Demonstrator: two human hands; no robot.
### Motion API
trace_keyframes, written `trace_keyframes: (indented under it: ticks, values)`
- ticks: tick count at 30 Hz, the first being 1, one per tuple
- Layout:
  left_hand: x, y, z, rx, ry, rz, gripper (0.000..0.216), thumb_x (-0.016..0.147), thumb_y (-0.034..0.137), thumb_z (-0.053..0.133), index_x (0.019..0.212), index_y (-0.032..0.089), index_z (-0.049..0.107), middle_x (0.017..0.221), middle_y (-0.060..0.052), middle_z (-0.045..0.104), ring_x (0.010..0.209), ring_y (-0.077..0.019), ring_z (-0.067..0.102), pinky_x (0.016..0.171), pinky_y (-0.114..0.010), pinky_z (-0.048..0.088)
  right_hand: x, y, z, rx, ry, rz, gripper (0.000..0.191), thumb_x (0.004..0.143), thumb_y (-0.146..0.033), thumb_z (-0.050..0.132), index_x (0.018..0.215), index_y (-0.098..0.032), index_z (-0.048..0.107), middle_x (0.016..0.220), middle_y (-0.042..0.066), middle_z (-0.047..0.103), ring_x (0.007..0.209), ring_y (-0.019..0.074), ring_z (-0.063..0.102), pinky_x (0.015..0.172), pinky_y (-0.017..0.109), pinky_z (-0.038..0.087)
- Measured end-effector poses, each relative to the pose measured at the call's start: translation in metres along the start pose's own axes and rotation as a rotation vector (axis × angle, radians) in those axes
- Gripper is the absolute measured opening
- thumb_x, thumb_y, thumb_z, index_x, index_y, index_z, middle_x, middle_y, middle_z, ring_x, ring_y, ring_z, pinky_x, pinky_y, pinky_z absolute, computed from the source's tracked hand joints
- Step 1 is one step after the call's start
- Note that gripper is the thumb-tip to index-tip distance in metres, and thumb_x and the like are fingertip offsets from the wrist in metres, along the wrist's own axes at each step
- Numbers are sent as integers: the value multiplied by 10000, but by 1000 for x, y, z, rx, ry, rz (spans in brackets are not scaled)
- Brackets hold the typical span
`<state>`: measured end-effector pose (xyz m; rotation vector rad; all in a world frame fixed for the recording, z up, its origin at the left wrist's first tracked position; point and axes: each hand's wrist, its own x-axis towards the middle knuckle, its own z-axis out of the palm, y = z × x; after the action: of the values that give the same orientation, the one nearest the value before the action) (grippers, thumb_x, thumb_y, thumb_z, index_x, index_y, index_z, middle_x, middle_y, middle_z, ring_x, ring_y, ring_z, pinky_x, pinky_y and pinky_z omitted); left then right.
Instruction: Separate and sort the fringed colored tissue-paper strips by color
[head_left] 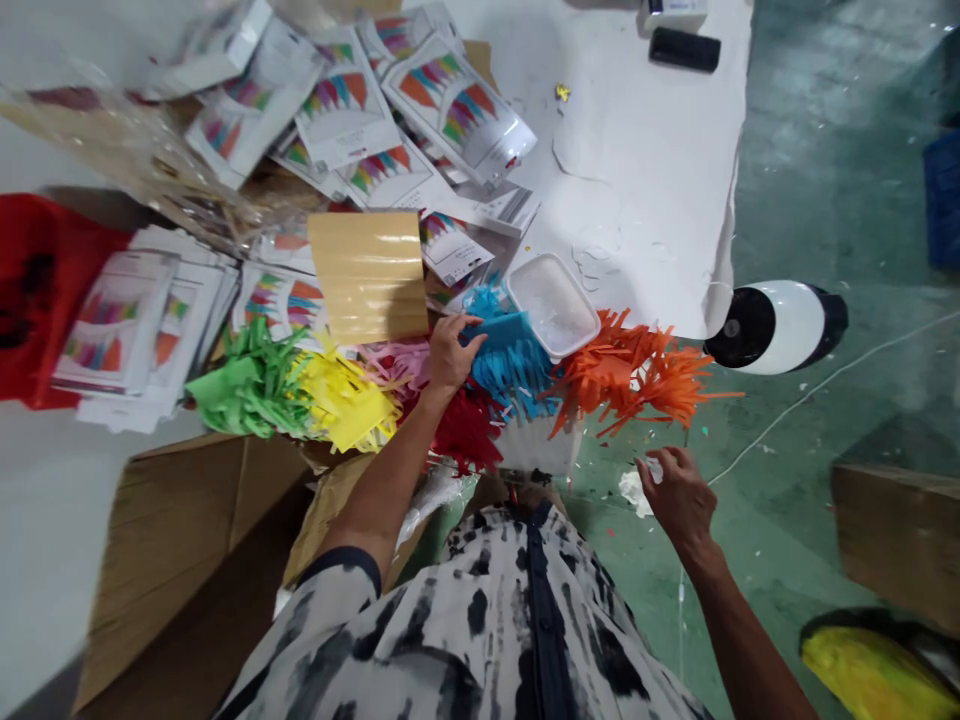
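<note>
My left hand (451, 352) pinches the flat upper band of a blue fringed paper tassel (514, 360) at the front edge of the table. Right beside it the orange paper tassel (626, 370) hangs over the table's edge. My right hand (681, 492) is held below the orange fringe, over the floor, with thumb and fingers apart and nothing visible between them. To the left of my left hand lie pink (397, 364), yellow (349, 395) and green (251, 385) tassels, and a dark red one (466, 430) sits under my left wrist.
A clear plastic tub (553, 305) touches the tassels. Behind are a tan paper stack (367, 278) and several printed packets (457, 95). A black-and-white bottle-shaped object (776, 327) is at the right, a red bin (45, 290) at far left, and a cardboard box (180, 540) below.
</note>
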<state>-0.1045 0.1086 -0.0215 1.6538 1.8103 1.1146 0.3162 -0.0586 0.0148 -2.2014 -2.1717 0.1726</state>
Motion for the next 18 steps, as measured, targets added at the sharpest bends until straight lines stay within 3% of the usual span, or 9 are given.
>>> trace_keyframes:
  ticks: [5,9,11,15,18]
  values:
    - [-2,4,-4,-117,39,-74,121,849,168,770,955,227,780,991,-52,763,967,-236,673,910,-370,536,92,-95,-22,168,94,-200,300,1055,-391,510,1016,-228,758,1085,100,737,929,223,685,714,309,452]
    - [0,9,-5,-196,54,-86,107,840,149,751,899,227,793,947,-49,765,946,-221,692,895,-358,554,176,-183,-2,330,90,-233,336,1013,-451,587,1198,-204,721,1174,129,707,937,245,656,768,336,467]
    - [0,8,-6,-261,54,-115,132,841,137,729,914,222,798,957,-48,765,924,-204,704,881,-345,570,203,-214,10,383,51,-166,358,976,-474,631,1152,-176,723,1150,144,708,930,258,641,772,347,466]
    - [-3,5,-13,-473,95,-246,148,816,160,747,952,201,788,955,-35,778,873,-179,732,864,-332,599,221,-234,14,519,-2,-61,221,910,-407,670,887,-191,715,947,87,722,816,216,612,792,349,464]
    - [-10,2,-18,-600,185,-317,214,789,216,795,1002,202,774,991,-38,783,913,-176,737,864,-314,599,221,-229,0,760,-62,-50,280,852,-474,703,784,-203,680,751,18,672,715,175,576,718,318,449]
